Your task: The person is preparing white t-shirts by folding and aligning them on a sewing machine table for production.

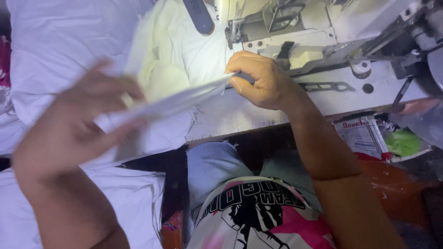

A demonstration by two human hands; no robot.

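A person seated at a sewing table stretches a narrow folded strip of white cloth (180,99) between two bare hands. At far left, white fabric (50,41) lies heaped in soft, crumpled folds beyond the left hand (87,120), and more of it spreads below that forearm. The left hand, blurred, is closed around the near end of the strip, thumb on top and fingers curled beneath. The strip runs taut and slightly upward to the right hand, flat and smooth-edged, brightly lit where it crosses a rumpled pale cream garment (170,55) lying under and beyond it. The right hand (258,80) pinches the far end of the strip between thumb and bent fingers, just in front of the industrial sewing machine (295,37), whose grey-white metal body is angular and hard against the soft cloth. Beneath that hand the table (230,117) shows a worn, pale, flat surface. Right of the right forearm, below the table edge, an open tray (417,154) holds a printed paper packet (362,136) and a crumpled green scrap (404,142).
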